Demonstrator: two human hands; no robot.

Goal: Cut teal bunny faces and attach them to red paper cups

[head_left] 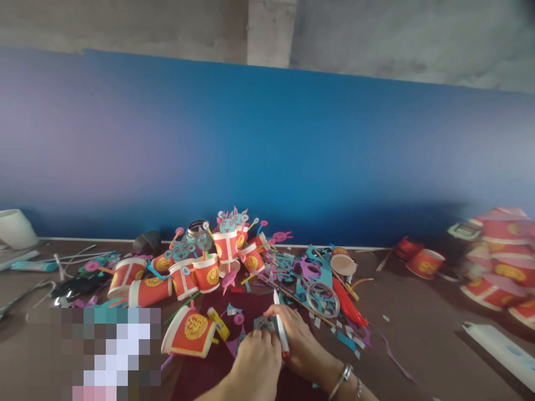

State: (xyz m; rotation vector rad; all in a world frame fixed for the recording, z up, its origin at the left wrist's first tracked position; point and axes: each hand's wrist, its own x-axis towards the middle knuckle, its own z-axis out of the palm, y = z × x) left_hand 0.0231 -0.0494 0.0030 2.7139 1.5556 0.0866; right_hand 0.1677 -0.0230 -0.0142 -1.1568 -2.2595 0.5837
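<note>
My right hand (301,340) is closed round a white marker pen (280,323) that stands nearly upright, its red end pointing down. Beside it my left hand (259,353) has its fingers curled and pressed onto a blue-grey paper cut-out (264,323), which is mostly hidden under the fingers. Both hands rest low over a dark red sheet (200,379). To their left lies a tilted red paper cup (184,334) with a gold emblem, close to a small yellow object (219,324) and a pink paper circle (238,319).
Several red cups (204,273) with paper cat faces and straws stand behind. Right of the hands are paper scraps, a tape roll (322,299) and a red-handled tool (350,303). Stacked cups (501,262) stand far right. A blue partition (267,150) closes the back.
</note>
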